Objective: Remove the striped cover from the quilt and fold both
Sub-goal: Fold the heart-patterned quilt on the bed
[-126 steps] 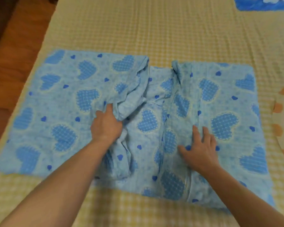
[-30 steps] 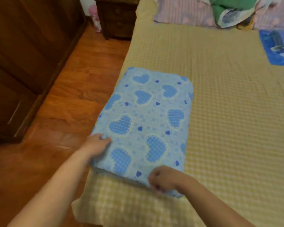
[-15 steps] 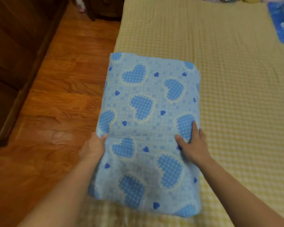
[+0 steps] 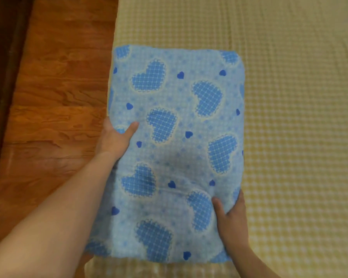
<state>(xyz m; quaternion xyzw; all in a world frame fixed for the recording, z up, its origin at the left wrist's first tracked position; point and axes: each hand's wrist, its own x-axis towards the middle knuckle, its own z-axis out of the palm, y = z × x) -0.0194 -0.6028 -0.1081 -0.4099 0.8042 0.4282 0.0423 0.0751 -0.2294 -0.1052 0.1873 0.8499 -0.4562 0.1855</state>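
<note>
The folded blue heart-print quilt [image 4: 175,149] lies at the bed's [image 4: 289,117] left edge. The left hand [image 4: 115,139] grips its left side, the right hand [image 4: 232,219] its near right corner.

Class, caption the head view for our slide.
Both hands, left and right, grip a folded heart-print quilt on the bed.

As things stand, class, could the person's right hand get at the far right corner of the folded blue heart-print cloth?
Probably yes. The right hand grips the folded cloth's near right edge, and nothing lies along that edge between it and the far corner; only bare yellow checked bedding sits beside it.
</note>
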